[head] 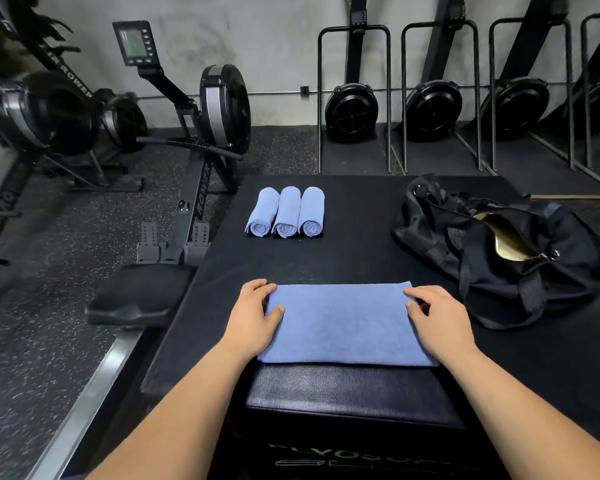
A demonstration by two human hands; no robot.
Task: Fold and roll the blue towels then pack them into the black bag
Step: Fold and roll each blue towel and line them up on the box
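Observation:
A folded blue towel [343,323] lies flat on the black padded box [354,393] in front of me. My left hand [253,317] holds its left edge, fingers curled over the far corner and thumb on top. My right hand [437,317] rests on its right edge with the fingers bent around it. Three rolled blue towels [286,213] lie side by side farther back on the black mat [354,251]. The black bag [499,251] sits at the right, unzipped, showing a gold lining.
A rowing machine [187,161] with its seat [139,292] and rail stands close on the left. More rowers stand upright along the back wall [430,109]. Speckled rubber floor [49,271] surrounds the mat.

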